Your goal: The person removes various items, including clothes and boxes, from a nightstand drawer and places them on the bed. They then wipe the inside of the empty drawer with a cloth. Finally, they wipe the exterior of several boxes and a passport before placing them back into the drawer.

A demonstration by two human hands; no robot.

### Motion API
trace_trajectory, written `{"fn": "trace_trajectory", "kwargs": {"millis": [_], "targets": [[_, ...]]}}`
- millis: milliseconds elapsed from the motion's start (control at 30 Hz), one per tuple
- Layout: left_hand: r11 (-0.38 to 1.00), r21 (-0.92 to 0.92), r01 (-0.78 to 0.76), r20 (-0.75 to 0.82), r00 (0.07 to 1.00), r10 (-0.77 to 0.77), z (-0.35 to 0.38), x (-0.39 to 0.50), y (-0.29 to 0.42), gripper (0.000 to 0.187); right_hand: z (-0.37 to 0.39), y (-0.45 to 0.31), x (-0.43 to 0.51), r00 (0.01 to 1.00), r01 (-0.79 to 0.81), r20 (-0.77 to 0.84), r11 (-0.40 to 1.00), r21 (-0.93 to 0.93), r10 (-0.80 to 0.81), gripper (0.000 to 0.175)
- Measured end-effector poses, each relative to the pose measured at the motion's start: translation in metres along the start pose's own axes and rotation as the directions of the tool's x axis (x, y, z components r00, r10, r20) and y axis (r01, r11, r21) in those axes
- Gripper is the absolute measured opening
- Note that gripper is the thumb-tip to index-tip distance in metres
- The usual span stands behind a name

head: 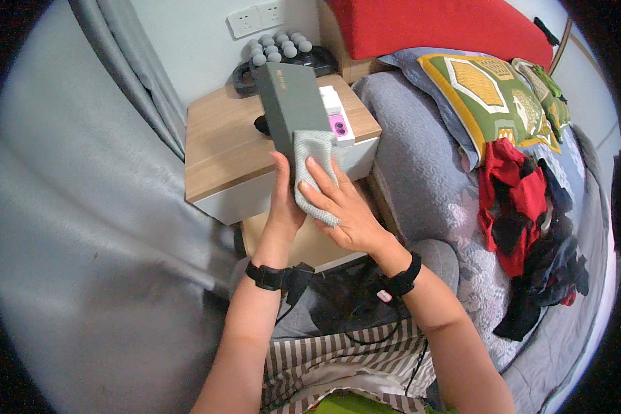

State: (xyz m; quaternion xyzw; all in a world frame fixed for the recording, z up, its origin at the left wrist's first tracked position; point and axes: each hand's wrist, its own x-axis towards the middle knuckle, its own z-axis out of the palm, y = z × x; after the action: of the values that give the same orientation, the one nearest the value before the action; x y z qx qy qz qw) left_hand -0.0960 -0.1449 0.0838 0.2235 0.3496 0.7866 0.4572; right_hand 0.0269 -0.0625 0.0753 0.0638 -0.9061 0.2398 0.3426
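A long dark green box [296,98] is held up at a tilt above the nightstand [222,145]. My left hand [284,202] grips its near end, thumb raised along the side and the other fingers hidden beneath. With fingers spread, my right hand [344,207] presses a folded pale grey-green cloth [313,150] against the near part of the box. Partly behind the box, a white box with a pink phone picture [340,127] lies on the nightstand top, and a smaller white box [330,99] is by it. A small black object [262,125] shows at the green box's left.
A black device with grey balls [277,49] stands at the back of the nightstand, below wall sockets [253,20]. The lower drawer [310,248] is pulled out near my lap. Grey curtain [108,207] hangs left; right is a bed [414,139] with pillows and clothes [517,207].
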Motion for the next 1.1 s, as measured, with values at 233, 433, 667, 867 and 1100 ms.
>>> {"fn": "trace_trajectory", "kwargs": {"millis": [233, 433, 667, 867, 1100], "targets": [[0.965, 0.261, -0.002, 0.159, 0.986, -0.041, 0.017, -0.003, -0.033, 0.101, -0.009, 0.019, -0.005, 0.956, -0.108, -0.281, 0.991, -0.084, 0.08, 0.057], [0.895, 0.441, -0.063, 0.314, 0.945, -0.088, 0.026, 0.0, -0.041, 0.11, -0.026, 0.039, -0.009, 0.858, -0.203, -0.474, 0.978, 0.046, 0.2, 0.057], [0.76, 0.644, -0.085, 0.353, 0.914, -0.197, 0.042, -0.007, -0.033, 0.103, -0.05, 0.061, -0.008, 0.702, -0.277, -0.66, 0.956, 0.092, 0.267, 0.051], [0.645, 0.751, -0.142, 0.36, 0.907, -0.219, 0.042, -0.013, -0.03, 0.098, -0.069, 0.064, -0.014, 0.539, -0.304, -0.642, 0.836, 0.456, 0.546, 0.033], [0.679, 0.734, -0.015, 0.308, 0.899, -0.313, 0.04, -0.011, -0.028, 0.098, -0.073, 0.088, -0.014, 0.362, -0.56, -0.671, 0.727, 0.398, 0.646, 0.065]]}}
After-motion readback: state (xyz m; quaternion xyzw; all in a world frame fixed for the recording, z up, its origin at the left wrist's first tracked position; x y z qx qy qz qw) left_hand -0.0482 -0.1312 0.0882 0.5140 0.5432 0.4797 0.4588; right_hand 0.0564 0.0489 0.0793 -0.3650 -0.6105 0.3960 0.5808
